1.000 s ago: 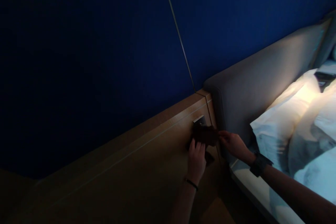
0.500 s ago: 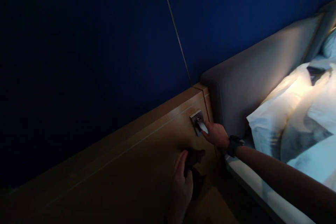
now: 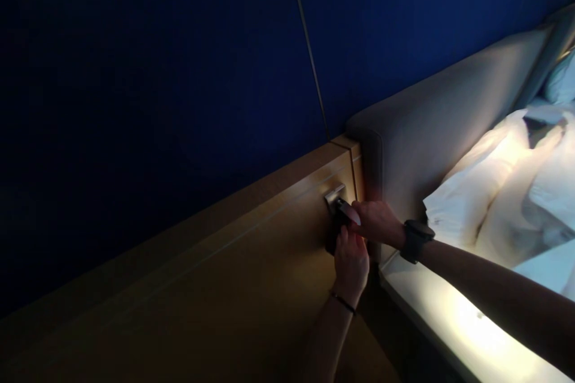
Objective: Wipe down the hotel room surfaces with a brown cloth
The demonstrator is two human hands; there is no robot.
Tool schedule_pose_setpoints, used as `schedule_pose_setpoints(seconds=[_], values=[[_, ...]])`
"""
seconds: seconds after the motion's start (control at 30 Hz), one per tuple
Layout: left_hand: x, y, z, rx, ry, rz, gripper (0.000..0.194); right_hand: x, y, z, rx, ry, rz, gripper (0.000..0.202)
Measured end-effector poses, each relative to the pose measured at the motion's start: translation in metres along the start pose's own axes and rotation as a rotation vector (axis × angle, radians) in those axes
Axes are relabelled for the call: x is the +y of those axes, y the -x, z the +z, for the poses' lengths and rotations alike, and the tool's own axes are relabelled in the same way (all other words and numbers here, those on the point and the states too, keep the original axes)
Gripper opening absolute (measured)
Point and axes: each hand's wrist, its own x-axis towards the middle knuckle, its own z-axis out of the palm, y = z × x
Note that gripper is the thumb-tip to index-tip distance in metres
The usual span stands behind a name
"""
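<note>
A square metal plate (image 3: 335, 196) is fixed on the wooden panel (image 3: 269, 239) near its right end. From it a small fixture (image 3: 348, 211) with a pale, rounded end sticks out. My right hand (image 3: 377, 221), with a dark watch on the wrist, is closed on this fixture's end. Just below, my left hand (image 3: 351, 260) is raised with its fingertips against the underside of the fixture, bent and close together. Whether those fingers grip it is too dark to tell.
Behind the panel rises a dark blue wall (image 3: 202, 84) with a thin metal strip. A grey padded headboard (image 3: 444, 108) stands to the right. White pillows (image 3: 480, 173) and a brightly lit bed edge (image 3: 467, 311) lie beside it.
My left hand has moved up and right to the fixture beside my right hand. Light now falls on the bed edge and the metal plate looks brighter. The view has shifted slightly.
</note>
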Motion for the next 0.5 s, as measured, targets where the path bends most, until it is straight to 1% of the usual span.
schedule_pose_setpoints(seconds=[0.03,0.1,0.17,0.2,0.23,0.3,0.37,0.4,0.43,0.47,0.5], values=[[0.005,-0.004,-0.005,0.008,-0.008,-0.057,0.033,0.000,0.000,0.000,-0.001,-0.001,0.001,0.024],[0.011,-0.012,-0.012,0.010,-0.023,-0.112,0.033,0.001,0.000,-0.001,-0.003,-0.012,-0.002,0.022],[0.011,-0.014,-0.012,-0.021,0.000,-0.107,0.031,0.001,-0.001,-0.001,-0.004,-0.030,-0.008,0.021],[0.009,-0.010,-0.010,-0.042,0.035,-0.090,0.030,0.001,-0.001,0.000,-0.005,-0.040,-0.009,0.021],[0.006,-0.003,-0.008,-0.064,0.091,-0.079,0.032,0.001,-0.001,0.002,-0.005,-0.053,-0.007,0.022],[0.001,0.021,-0.002,-0.110,0.251,-0.106,0.040,-0.002,-0.002,0.009,-0.004,-0.085,0.013,0.022],[-0.008,0.052,0.001,-0.166,0.418,-0.211,0.045,-0.007,-0.003,0.020,0.003,-0.125,0.044,0.024],[-0.015,0.065,-0.001,-0.197,0.486,-0.286,0.045,-0.010,-0.004,0.026,0.011,-0.146,0.060,0.024],[-0.023,0.075,-0.006,-0.220,0.546,-0.342,0.046,-0.012,-0.005,0.032,0.022,-0.167,0.076,0.025],[-0.033,0.081,-0.016,-0.213,0.593,-0.381,0.047,-0.014,-0.007,0.038,0.035,-0.189,0.086,0.027],[-0.043,0.081,-0.031,-0.168,0.624,-0.398,0.049,-0.015,-0.009,0.043,0.045,-0.209,0.091,0.028]])
